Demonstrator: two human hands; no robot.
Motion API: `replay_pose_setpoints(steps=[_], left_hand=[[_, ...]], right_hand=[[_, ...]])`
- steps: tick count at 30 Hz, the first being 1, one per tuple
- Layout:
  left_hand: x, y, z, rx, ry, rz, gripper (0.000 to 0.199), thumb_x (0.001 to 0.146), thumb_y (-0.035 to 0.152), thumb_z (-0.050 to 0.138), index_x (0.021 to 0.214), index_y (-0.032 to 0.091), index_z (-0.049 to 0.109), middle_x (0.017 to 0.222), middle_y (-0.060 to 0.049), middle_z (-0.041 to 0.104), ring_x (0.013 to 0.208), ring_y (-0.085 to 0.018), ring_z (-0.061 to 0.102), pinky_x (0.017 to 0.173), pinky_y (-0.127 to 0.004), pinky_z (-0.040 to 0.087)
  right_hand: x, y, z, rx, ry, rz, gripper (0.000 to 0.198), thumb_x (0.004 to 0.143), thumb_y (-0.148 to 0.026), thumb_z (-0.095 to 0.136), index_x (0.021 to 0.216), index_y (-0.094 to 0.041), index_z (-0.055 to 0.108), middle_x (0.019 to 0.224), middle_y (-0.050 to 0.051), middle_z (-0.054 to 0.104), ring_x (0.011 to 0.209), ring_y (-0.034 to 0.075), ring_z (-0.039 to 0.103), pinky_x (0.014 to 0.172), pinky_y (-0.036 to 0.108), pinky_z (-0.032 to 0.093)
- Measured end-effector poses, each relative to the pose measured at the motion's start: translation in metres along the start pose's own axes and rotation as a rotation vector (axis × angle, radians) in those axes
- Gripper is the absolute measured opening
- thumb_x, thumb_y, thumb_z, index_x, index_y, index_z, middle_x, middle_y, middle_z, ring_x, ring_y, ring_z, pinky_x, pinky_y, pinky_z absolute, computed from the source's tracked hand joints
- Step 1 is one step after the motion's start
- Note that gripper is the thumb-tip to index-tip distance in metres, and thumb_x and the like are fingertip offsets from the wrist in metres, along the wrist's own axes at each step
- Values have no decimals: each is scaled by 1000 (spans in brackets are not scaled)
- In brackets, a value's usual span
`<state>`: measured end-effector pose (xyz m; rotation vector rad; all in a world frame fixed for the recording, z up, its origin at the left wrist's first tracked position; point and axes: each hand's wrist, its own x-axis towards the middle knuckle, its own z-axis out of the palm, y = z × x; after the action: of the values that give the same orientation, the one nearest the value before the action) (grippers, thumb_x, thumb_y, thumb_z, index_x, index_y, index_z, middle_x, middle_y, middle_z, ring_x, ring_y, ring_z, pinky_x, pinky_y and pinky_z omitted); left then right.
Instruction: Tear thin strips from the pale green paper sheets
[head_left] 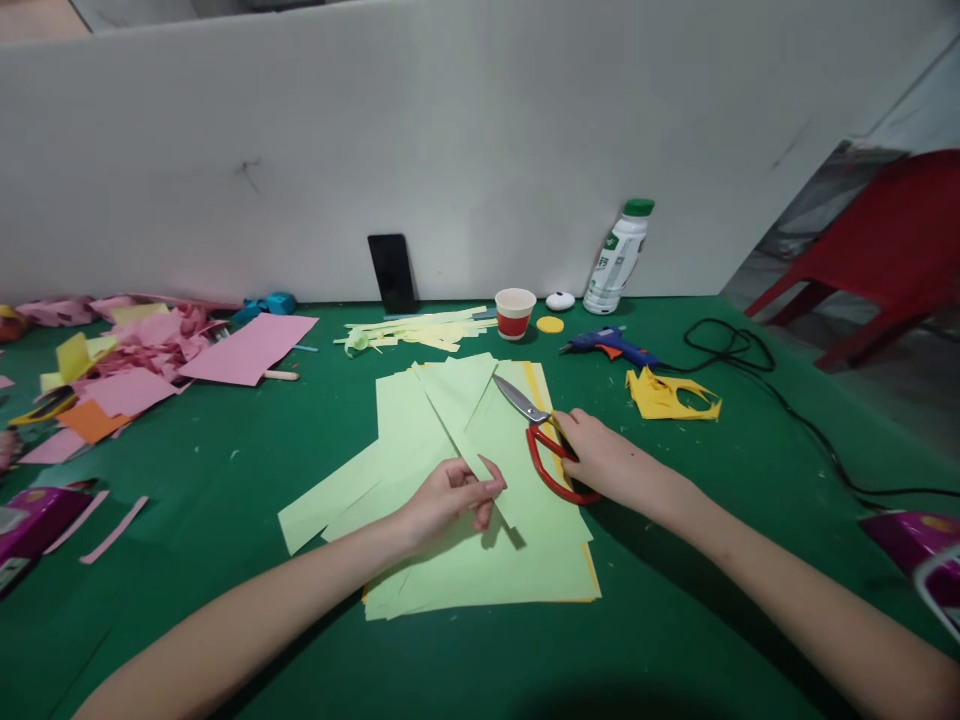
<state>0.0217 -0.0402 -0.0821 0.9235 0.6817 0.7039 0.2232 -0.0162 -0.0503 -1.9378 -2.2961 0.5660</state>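
Between the fingers of my left hand (457,495) is a narrow strip of pale green paper (448,418), slanting up and to the left over a stack of green paper sheets (480,575). Yellow edges show along the stack's right side and bottom. My right hand (592,448) is closed on the red-handled scissors (541,466), which rest over the right part of the stack. Their metal blades look together and point up and left, away from the strip's held end. Some of the handle is hidden by my right fingers.
Cut strips (427,328), a red-and-white paper cup (514,316), a phone (392,272) and a leaning bottle (619,258) stand or lie along the white panel. At right are a blue glue gun (611,346) and yellow paper scrap (671,395); pink paper scraps (150,360) cover the left.
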Motion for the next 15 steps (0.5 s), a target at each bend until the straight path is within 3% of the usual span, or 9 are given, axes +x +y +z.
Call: replay_pose_setpoints(steps=[4, 8, 12, 15], left_hand=[[-2, 7, 1, 16, 3, 47, 19, 73, 26, 64, 86, 14, 59, 44, 4, 56, 40, -7, 49, 45, -20, 41], [-6, 32, 5, 31, 30, 165, 17, 74, 24, 63, 87, 14, 59, 50, 3, 59, 40, -6, 51, 46, -19, 44], [-5, 67, 8, 29, 54, 334, 21, 70, 28, 67, 85, 15, 60, 57, 2, 64, 39, -7, 54, 46, -20, 47], [-1, 88, 7, 18, 92, 459, 26, 66, 31, 71, 82, 15, 61, 55, 2, 64, 36, -6, 52, 42, -17, 46]], right_hand=[[8, 3, 12, 65, 28, 80, 54, 60, -1, 51, 114, -7, 46, 96, 15, 49, 82, 23, 51, 60, 27, 35], [18, 15, 3, 262, 86, 97, 54, 58, -5, 54, 112, -11, 50, 96, 13, 49, 84, 23, 50, 62, 28, 36], [14, 19, -18, 607, 69, 22, 48, 62, -16, 53, 110, -15, 51, 83, 6, 51, 70, 17, 49, 59, 28, 38], [0, 5, -27, 898, 32, -112, 47, 71, -29, 47, 117, -19, 42, 66, -2, 42, 54, 11, 42, 51, 26, 38]])
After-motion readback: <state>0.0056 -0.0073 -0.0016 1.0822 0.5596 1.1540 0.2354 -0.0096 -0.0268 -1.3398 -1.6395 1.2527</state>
